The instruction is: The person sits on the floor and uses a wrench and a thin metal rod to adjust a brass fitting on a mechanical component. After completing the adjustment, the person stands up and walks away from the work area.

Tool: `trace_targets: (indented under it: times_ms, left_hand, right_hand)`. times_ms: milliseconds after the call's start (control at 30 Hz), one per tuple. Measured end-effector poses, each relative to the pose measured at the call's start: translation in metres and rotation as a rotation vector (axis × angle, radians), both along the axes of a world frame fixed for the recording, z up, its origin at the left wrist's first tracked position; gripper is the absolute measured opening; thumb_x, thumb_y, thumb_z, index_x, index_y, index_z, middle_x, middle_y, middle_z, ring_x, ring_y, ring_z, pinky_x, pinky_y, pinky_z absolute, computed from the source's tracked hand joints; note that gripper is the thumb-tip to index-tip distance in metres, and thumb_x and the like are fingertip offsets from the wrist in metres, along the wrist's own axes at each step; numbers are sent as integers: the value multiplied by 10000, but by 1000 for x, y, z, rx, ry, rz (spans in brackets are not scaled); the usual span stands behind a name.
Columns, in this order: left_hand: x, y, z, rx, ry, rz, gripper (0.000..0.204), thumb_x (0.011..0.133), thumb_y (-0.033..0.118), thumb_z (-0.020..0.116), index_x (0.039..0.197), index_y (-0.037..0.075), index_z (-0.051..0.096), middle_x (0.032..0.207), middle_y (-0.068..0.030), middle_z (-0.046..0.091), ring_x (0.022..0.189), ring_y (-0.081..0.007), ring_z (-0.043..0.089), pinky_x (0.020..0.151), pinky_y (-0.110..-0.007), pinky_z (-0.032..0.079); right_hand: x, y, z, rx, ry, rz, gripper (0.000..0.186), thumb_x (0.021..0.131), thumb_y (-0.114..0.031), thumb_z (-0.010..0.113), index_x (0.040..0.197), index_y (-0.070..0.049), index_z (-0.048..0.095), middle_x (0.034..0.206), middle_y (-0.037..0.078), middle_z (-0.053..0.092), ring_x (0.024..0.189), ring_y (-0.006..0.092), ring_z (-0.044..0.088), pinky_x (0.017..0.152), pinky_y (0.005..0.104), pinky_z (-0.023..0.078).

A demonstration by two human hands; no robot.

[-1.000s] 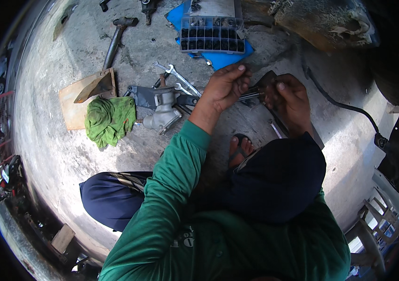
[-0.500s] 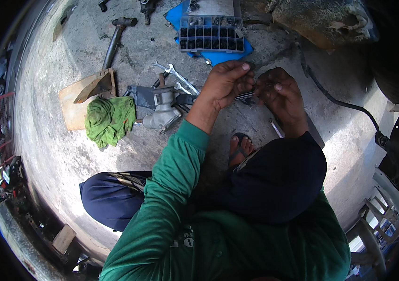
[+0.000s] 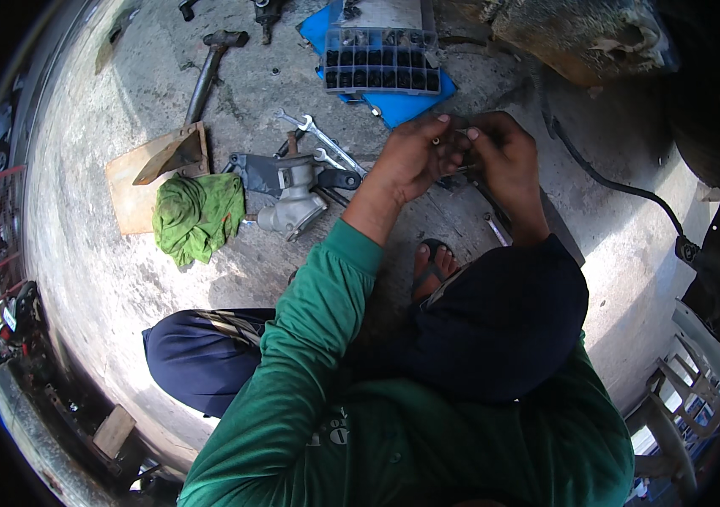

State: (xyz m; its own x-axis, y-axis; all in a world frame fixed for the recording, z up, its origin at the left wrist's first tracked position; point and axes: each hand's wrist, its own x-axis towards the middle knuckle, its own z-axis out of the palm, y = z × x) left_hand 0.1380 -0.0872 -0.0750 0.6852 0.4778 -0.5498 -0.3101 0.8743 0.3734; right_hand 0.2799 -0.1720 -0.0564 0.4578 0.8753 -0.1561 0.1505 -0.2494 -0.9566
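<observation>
Concrete floor (image 3: 233,283): near the compartment box (image 3: 382,91), right hand (image 3: 508,154), hold unclear, now joins left hand (image 3: 410,159) pinching a brass-coloured piece (image 3: 436,141); two-handed work!

Hands close together here: the left hand (image 3: 410,156) has a small brass-coloured piece (image 3: 436,141) at its fingertips, and the right hand (image 3: 508,152) is right beside it, fingers curled, its grip hard to make out. Just beyond, a compartment case (image 3: 383,69) lies on a blue sheet (image 3: 417,105). Over to the left, spanners (image 3: 326,139) lie beside a grey casting (image 3: 290,207), then a green rag (image 3: 195,218) overlaps a board (image 3: 130,190), a hammer (image 3: 204,83) beyond.
</observation>
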Motion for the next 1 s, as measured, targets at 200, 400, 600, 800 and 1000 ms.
trace_targets:
  times_ms: [200, 400, 600, 800, 1000]
  left_hand:
    - [-16, 15, -27, 968, 581, -598, 292, 944, 19, 499, 1206, -91, 567, 1049, -157, 663, 848, -212, 687, 678, -336, 559]
    - [-14, 11, -14, 369, 168, -118, 223, 997, 60, 530, 1181, -61, 566, 935, -191, 677, 841, -240, 718, 705, -315, 599]
    - [-32, 26, -23, 169, -209, -100, 229, 988, 186, 637, 1088, -17, 602, 887, -157, 695, 764, -200, 703, 591, -268, 564]
    - [-23, 17, -22, 92, -244, 15, 236, 987, 168, 632, 1119, -27, 622, 896, -143, 696, 727, -171, 681, 615, -263, 565]
    - [-20, 13, -2, 129, -161, -9, 223, 990, 112, 608, 1164, -27, 612, 1032, -170, 712, 790, -195, 708, 700, -270, 591]
  right_hand:
    - [4, -1, -9, 76, 518, -48, 207, 910, -54, 689, 1072, 58, 627, 851, 106, 673, 687, 152, 643, 612, 284, 528]
    - [-2, -3, -2, 83, 624, -70, 215, 904, -29, 688, 1088, 59, 622, 922, 131, 684, 750, 184, 671, 648, 301, 561]
    - [-3, -2, 5, 122, 647, -42, 181, 918, -14, 664, 1079, 58, 618, 931, 129, 683, 771, 188, 677, 676, 312, 568]
    - [-3, -2, 15, 119, 587, -12, 159, 899, -28, 698, 1037, 33, 644, 893, 84, 669, 771, 156, 666, 663, 280, 549]
    - [-5, 2, 17, 118, 468, -28, 168, 882, -35, 722, 1026, 27, 662, 869, 72, 674, 737, 119, 650, 625, 252, 528]
